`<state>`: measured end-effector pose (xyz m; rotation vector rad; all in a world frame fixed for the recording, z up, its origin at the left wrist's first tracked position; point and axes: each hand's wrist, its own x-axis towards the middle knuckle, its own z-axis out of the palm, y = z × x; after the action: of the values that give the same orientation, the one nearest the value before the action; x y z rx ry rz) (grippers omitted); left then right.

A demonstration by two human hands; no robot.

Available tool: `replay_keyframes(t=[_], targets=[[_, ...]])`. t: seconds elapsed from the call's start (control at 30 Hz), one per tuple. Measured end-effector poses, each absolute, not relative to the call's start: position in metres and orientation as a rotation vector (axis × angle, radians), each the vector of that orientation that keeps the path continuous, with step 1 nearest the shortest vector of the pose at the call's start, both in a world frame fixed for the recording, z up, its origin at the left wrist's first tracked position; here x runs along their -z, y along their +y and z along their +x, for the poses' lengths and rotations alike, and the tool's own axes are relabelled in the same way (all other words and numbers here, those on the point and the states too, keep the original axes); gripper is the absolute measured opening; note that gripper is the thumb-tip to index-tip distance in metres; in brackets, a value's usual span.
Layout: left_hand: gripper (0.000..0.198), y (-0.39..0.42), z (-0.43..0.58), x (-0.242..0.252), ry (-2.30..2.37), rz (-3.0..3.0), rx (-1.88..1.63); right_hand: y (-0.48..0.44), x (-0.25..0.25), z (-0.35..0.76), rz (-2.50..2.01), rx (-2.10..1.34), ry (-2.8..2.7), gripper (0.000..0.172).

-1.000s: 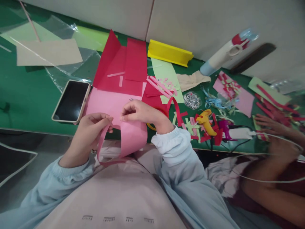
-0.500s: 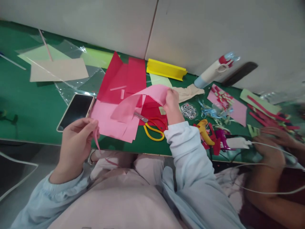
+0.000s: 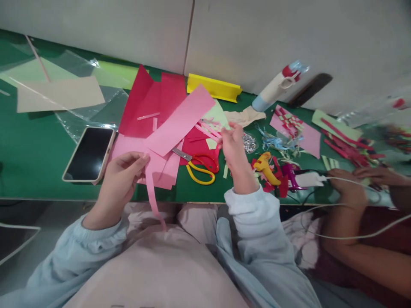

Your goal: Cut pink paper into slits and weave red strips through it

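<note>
A thin pink paper strip [image 3: 152, 190] hangs from my left hand [image 3: 123, 179], pinched between thumb and fingers, its lower end down by my lap. My right hand [image 3: 234, 143] is closed at the ends of several narrow pink paper strips [image 3: 207, 128], over the red paper; its fingertips are partly hidden. Between the hands, a wide pink paper piece [image 3: 181, 122] lies slanted over red sheets [image 3: 141, 102] and pink sheets [image 3: 128, 145]. Scissors [image 3: 202, 171] with red and yellow handles lie in front of it, blades pointing left.
A phone [image 3: 90, 154] lies left of the sheets, near clear plastic [image 3: 112, 107]. Behind stands a yellow folded piece [image 3: 213, 87]. To the right are a white bottle [image 3: 272, 92], a yellow glue gun [image 3: 268, 169], a white cable [image 3: 353, 182] and another person's hands [image 3: 349, 188].
My right hand has let go of the wide pink paper, which now lies on the sheets, and has moved to the narrow strips. My left hand still holds its strip. The view has shifted.
</note>
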<state>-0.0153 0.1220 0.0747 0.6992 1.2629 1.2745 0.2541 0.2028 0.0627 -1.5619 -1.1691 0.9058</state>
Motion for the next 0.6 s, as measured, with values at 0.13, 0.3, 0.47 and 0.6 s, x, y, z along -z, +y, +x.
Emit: replay_keyframes(t=[0.13,0.3,0.47,0.6], targets=[[0.021,0.134,-0.003,-0.085,1.223,0.765,-1.299,0.155,-0.072,0.218,-1.367,-1.357,-1.521,0.041],[0.013,0.151,0.005,-0.097,1.163,0.852,-1.395,0.126,-0.066,0.182,-1.164,-1.646,-1.894,0.031],[0.013,0.170,-0.009,-0.101,1.212,0.889,-1.576,0.127,-0.064,0.198,-1.075,-1.803,-1.947,0.040],[0.014,0.174,-0.035,-0.097,1.283,0.904,-1.648,0.130,-0.067,0.226,-1.088,-1.753,-1.924,0.025]])
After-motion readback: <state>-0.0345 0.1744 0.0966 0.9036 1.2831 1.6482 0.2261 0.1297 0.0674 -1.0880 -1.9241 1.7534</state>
